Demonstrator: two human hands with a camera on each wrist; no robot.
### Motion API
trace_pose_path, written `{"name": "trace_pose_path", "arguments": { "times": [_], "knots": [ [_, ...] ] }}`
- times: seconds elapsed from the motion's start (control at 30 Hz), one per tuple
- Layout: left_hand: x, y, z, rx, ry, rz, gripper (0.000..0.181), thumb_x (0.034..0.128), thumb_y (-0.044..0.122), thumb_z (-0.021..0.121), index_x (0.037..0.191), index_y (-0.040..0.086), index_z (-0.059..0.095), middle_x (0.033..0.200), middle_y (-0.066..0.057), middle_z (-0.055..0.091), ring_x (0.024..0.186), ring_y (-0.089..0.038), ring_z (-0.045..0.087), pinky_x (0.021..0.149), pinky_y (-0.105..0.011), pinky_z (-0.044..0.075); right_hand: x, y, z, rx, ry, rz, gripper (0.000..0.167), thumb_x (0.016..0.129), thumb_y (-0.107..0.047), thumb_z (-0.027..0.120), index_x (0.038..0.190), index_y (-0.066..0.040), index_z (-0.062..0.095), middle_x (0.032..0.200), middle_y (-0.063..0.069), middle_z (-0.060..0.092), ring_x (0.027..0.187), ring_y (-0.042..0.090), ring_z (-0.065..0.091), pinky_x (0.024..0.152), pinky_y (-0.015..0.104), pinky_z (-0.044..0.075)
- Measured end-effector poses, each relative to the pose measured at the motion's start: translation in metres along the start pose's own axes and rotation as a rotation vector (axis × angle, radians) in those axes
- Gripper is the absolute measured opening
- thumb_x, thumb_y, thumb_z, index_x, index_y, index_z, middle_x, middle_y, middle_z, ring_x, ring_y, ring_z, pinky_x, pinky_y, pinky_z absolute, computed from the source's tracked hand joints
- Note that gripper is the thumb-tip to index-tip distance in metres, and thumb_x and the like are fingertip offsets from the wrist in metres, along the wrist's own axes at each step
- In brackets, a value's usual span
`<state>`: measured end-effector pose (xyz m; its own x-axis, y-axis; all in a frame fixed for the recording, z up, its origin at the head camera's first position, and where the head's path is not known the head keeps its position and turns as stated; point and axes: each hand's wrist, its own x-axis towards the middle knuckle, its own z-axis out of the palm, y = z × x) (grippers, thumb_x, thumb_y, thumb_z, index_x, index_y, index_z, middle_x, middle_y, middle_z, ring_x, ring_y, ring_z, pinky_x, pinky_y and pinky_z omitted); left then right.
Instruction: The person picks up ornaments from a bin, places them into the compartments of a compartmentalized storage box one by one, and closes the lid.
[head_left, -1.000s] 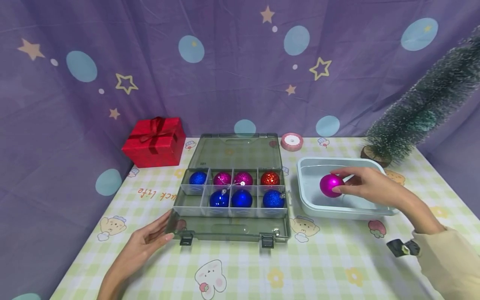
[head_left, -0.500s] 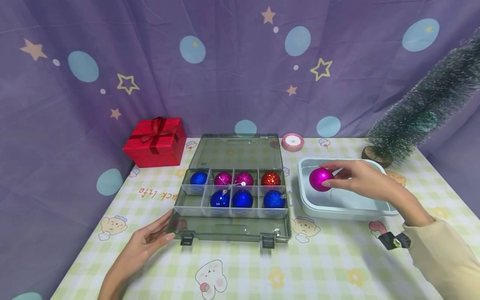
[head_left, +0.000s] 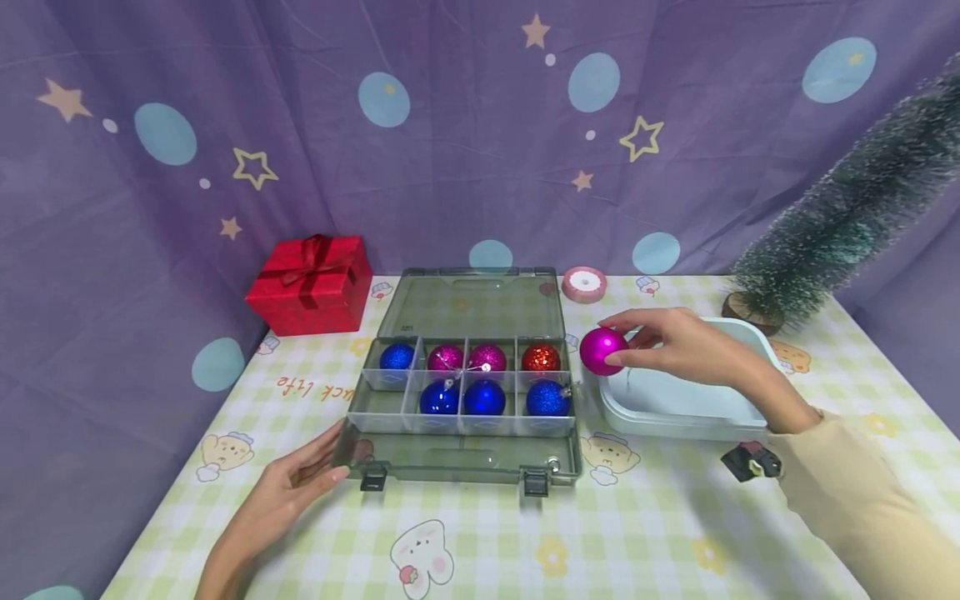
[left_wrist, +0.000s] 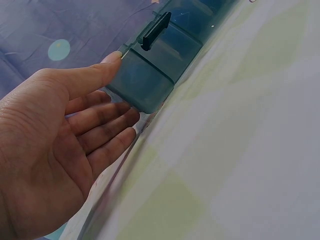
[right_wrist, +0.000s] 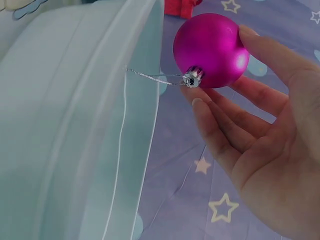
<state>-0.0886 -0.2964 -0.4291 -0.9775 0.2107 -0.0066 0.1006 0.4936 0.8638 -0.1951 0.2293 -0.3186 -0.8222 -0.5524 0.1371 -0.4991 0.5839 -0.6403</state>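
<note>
My right hand (head_left: 690, 350) pinches a shiny magenta Christmas ball (head_left: 603, 351) between thumb and fingertips, over the left rim of a pale blue tub (head_left: 675, 427). In the right wrist view, the ball's silver cap (right_wrist: 192, 77) and its thin silver string (right_wrist: 152, 77) show. To the left lies an open, see-through grey-green divided case (head_left: 457, 457). Its compartments hold several balls, among them a red glitter ball (head_left: 540, 358), a magenta glitter ball (head_left: 486, 358) and a smooth blue ball (head_left: 483, 398). My left hand (head_left: 281, 492) touches the case's front left corner, fingers loosely extended.
A red gift box (head_left: 311, 283) with a bow stands at the back left. Behind the case lies a roll of pink ribbon (head_left: 584, 285). A small frosted tree (head_left: 832, 225) rises at the back right, behind the tub. A checked cloth (head_left: 487, 550) covers the table.
The right hand has carried the magenta ball leftward and slightly up, from inside the tub to above its left rim. The left hand and the case have stayed put.
</note>
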Motion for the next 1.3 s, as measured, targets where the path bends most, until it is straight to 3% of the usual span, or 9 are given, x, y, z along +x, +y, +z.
{"name": "trace_pose_path", "arguments": {
  "times": [0.33,0.77,1.0,1.3],
  "knots": [
    [0.000,0.000,0.000,-0.013,0.006,-0.041,0.067,0.1023,0.029,0.069,0.158,0.005,0.041,0.157,-0.016,0.044,0.139,-0.032,0.044,0.096,-0.015,0.047,0.029,-0.012,0.016,0.010,-0.022,-0.040,0.038,0.095,-0.017,0.078,0.130,-0.004,0.070,0.113,0.006,0.075,0.090,0.015,0.072,0.078,0.037,0.060],
    [-0.001,0.001,0.001,-0.003,0.006,-0.020,0.066,0.1030,0.026,0.068,0.158,0.004,0.041,0.158,-0.016,0.042,0.139,-0.035,0.043,0.096,-0.014,0.046,0.063,-0.028,0.042,0.044,-0.100,-0.071,0.045,0.094,-0.025,0.080,0.133,-0.004,0.069,0.107,0.002,0.074,0.091,0.016,0.070,0.077,0.034,0.060],
    [0.000,0.002,0.001,-0.021,0.007,-0.043,0.066,0.1028,0.028,0.069,0.158,0.005,0.041,0.158,-0.015,0.042,0.140,-0.034,0.041,0.096,-0.014,0.047,0.081,-0.038,0.055,0.054,-0.127,-0.090,0.046,0.094,-0.027,0.080,0.134,-0.006,0.069,0.111,0.003,0.075,0.096,0.017,0.071,0.084,0.034,0.061],
    [0.001,0.001,0.001,-0.023,0.012,-0.024,0.066,0.1021,0.027,0.070,0.157,0.003,0.042,0.157,-0.015,0.043,0.140,-0.034,0.041,0.099,-0.012,0.044,0.097,-0.049,0.070,0.062,-0.160,-0.101,0.047,0.096,-0.029,0.078,0.136,-0.008,0.068,0.122,0.009,0.072,0.104,0.020,0.072,0.087,0.035,0.060]
  ]
}}
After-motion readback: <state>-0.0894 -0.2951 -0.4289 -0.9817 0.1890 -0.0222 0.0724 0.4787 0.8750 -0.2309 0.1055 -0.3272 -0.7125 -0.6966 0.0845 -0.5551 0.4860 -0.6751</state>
